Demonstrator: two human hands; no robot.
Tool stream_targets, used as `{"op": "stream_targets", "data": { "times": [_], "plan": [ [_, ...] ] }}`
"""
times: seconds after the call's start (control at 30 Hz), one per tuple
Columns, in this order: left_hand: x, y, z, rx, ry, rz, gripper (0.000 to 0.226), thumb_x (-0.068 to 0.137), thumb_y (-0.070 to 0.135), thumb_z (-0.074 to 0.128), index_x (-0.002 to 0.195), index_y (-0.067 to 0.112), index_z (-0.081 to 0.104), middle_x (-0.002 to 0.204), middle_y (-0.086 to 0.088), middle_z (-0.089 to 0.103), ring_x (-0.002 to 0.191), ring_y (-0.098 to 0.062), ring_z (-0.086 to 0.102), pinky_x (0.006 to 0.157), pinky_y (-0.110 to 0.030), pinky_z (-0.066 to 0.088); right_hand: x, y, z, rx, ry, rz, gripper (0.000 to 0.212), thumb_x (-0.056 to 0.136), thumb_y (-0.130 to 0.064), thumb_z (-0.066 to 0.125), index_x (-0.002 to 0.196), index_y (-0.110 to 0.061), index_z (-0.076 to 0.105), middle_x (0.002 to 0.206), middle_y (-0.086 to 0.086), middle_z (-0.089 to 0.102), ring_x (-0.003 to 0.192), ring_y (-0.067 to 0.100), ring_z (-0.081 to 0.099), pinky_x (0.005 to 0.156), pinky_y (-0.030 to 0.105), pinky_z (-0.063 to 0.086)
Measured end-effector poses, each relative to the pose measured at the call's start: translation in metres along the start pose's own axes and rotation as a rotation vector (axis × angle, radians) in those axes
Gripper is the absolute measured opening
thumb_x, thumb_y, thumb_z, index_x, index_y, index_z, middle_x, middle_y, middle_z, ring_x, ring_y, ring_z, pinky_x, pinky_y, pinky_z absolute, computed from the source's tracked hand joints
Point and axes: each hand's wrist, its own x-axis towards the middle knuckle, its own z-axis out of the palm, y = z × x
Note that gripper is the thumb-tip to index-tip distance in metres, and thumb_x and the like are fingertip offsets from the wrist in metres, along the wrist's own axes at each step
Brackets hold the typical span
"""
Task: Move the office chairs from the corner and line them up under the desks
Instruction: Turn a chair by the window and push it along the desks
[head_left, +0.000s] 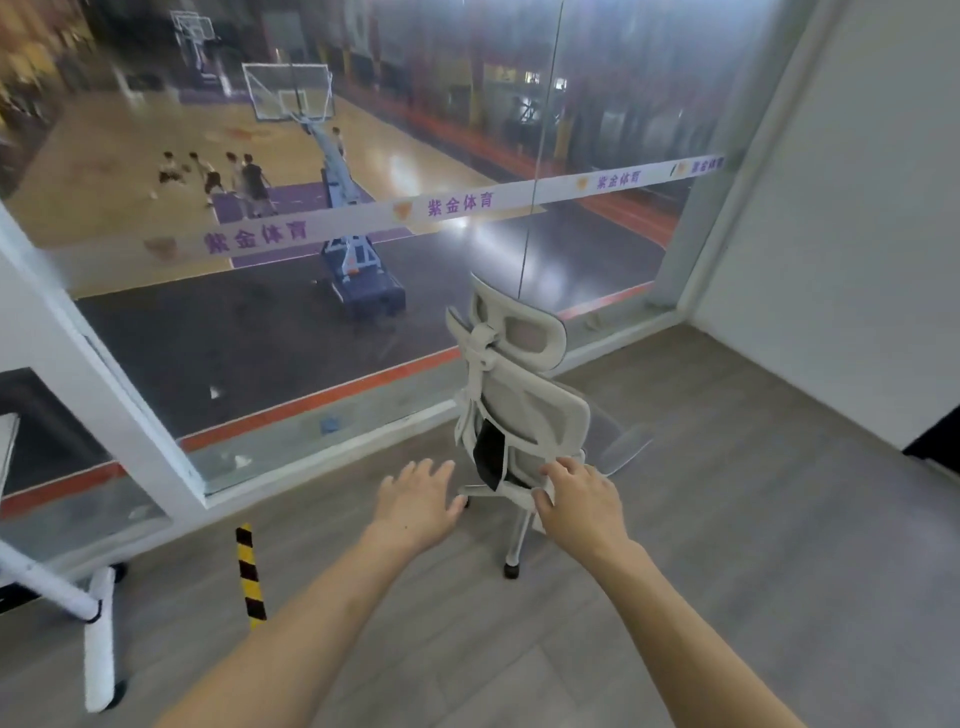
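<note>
A pale grey mesh office chair with a headrest stands in the corner by the glass wall, its back turned toward me and one castor leg showing below. My right hand rests on the chair's lower back edge, fingers curled over it. To the left of the chair, my left hand hovers with fingers spread, holding nothing and not touching the chair.
A full-height glass wall overlooks a basketball court below. A white wall closes the right side. A white desk leg frame on castors stands at the left. A yellow-and-black striped strip lies on the wood floor.
</note>
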Motion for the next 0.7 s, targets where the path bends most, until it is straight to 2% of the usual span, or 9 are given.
{"op": "stream_targets", "data": {
  "times": [0.1,0.23,0.4,0.57,0.63,0.7],
  "plan": [
    [0.055,0.003,-0.003,0.012,-0.011,0.017,0.064,0.102,0.059,0.039,0.158,0.03,0.033,0.157,-0.003,0.043,0.147,-0.027,0.037,0.112,-0.048,0.039,0.053,0.014,0.009,0.005,0.015,0.02,0.034,0.101,-0.041,0.051,0.129,-0.027,0.062,0.134,-0.006,0.059,0.128,0.02,0.053,0.105,0.038,0.04],
    [0.12,0.008,-0.004,-0.014,-0.022,-0.027,0.065,0.101,0.059,0.042,0.159,0.031,0.034,0.157,-0.004,0.044,0.147,-0.027,0.039,0.113,-0.049,0.038,0.134,0.034,0.02,-0.019,-0.007,0.014,0.038,0.102,-0.04,0.049,0.137,-0.028,0.057,0.143,-0.005,0.055,0.133,0.022,0.049,0.11,0.041,0.035],
    [0.18,0.012,-0.009,-0.051,-0.019,-0.048,0.061,0.1,0.055,0.046,0.157,0.034,0.037,0.152,-0.003,0.049,0.14,-0.026,0.045,0.11,-0.046,0.04,0.231,0.041,0.031,0.017,-0.017,-0.008,0.04,0.101,-0.037,0.055,0.14,-0.027,0.054,0.14,0.0,0.056,0.13,0.027,0.051,0.107,0.045,0.039],
    [0.233,0.004,-0.011,-0.043,-0.063,-0.05,0.053,0.1,0.045,0.047,0.15,0.026,0.044,0.146,-0.005,0.051,0.133,-0.029,0.049,0.101,-0.044,0.043,0.295,0.036,0.052,-0.035,-0.149,-0.011,0.05,0.102,-0.027,0.055,0.149,-0.02,0.039,0.147,0.007,0.048,0.135,0.032,0.045,0.104,0.047,0.043],
    [0.259,-0.003,-0.014,-0.031,-0.07,-0.022,0.053,0.1,0.042,0.045,0.151,0.025,0.042,0.145,-0.005,0.052,0.132,-0.028,0.05,0.099,-0.043,0.044,0.307,0.038,0.064,-0.076,-0.164,0.0,0.055,0.102,-0.023,0.056,0.153,-0.018,0.034,0.149,0.008,0.043,0.137,0.031,0.043,0.104,0.045,0.044],
    [0.287,-0.013,-0.018,-0.032,-0.074,0.013,0.057,0.1,0.039,0.045,0.155,0.025,0.037,0.145,-0.005,0.051,0.131,-0.028,0.05,0.1,-0.044,0.046,0.313,0.04,0.076,-0.119,-0.131,0.019,0.057,0.1,-0.024,0.059,0.152,-0.018,0.037,0.147,0.008,0.041,0.134,0.03,0.042,0.103,0.042,0.044]
  ]
}}
